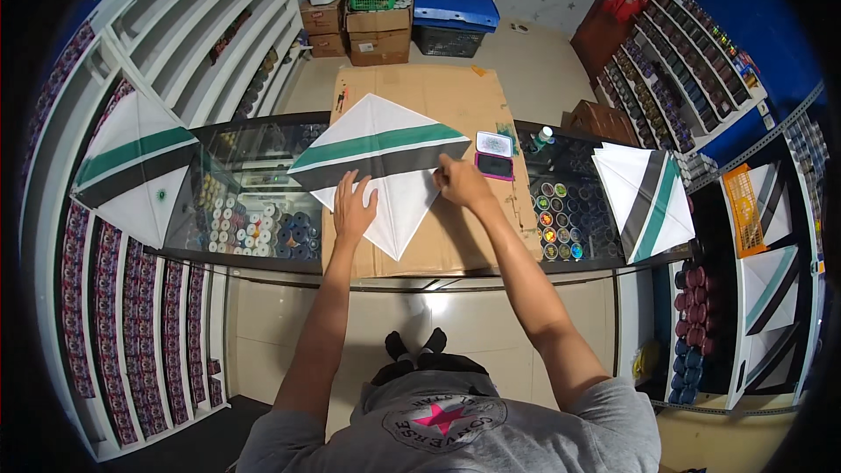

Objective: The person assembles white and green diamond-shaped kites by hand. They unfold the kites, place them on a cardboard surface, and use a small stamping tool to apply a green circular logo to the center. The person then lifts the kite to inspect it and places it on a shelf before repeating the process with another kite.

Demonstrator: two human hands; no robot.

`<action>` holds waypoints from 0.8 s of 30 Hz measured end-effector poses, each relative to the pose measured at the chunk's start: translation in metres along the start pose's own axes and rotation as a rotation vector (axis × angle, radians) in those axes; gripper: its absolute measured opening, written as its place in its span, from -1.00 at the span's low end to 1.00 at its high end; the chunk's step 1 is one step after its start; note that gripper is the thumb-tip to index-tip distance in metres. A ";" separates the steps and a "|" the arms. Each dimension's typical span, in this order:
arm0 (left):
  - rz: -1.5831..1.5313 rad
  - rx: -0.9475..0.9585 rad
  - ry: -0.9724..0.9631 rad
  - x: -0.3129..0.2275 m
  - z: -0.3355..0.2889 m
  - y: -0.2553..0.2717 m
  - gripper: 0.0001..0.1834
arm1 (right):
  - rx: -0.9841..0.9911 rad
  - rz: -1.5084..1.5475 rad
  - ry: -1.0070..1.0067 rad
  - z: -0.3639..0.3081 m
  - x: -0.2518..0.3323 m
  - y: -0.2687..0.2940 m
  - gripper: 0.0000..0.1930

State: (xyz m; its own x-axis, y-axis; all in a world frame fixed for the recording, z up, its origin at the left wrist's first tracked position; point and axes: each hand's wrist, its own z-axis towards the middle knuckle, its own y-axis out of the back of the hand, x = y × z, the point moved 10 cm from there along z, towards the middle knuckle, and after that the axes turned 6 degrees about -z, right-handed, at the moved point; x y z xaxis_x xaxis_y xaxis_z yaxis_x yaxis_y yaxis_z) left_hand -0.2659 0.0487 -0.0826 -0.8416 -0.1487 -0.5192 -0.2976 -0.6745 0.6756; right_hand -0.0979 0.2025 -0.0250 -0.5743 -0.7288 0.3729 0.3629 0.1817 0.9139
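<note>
A white diamond-shaped kite [377,114] with one green and one black stripe lies flat on a cardboard sheet [473,245]. My left hand [354,208] rests on its lower left part, fingers spread and flat. My right hand [461,182] is closed at the kite's right edge, by the end of the black stripe. Whatever its fingers grip is hidden from view. Just beyond the right hand sits an ink pad [494,165] in a pink case, its white lid [494,144] raised.
Under the cardboard runs a glass display counter [254,175] holding spools. Similar kites lie at the left [131,188] and in a stack at the right [644,197]. A small bottle [544,136] stands right of the ink pad. Shelves [184,0] line both sides.
</note>
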 end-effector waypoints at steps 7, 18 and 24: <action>-0.011 0.004 0.005 0.000 0.000 0.001 -0.62 | 0.152 -0.020 0.013 0.003 0.044 -0.040 -0.86; -0.012 0.006 0.015 0.002 -0.002 0.001 -0.62 | 0.210 -0.137 0.047 0.007 0.056 -0.074 -0.72; -0.008 -0.003 -0.002 -0.001 0.002 0.002 -0.62 | 0.152 -0.132 0.060 0.010 0.051 -0.081 -0.72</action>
State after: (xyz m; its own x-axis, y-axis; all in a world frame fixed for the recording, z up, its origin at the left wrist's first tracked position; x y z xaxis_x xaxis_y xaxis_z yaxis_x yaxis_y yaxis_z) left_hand -0.2665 0.0487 -0.0799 -0.8399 -0.1422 -0.5238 -0.3030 -0.6778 0.6699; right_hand -0.1634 0.1570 -0.0783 -0.5630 -0.7900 0.2427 0.1699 0.1767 0.9695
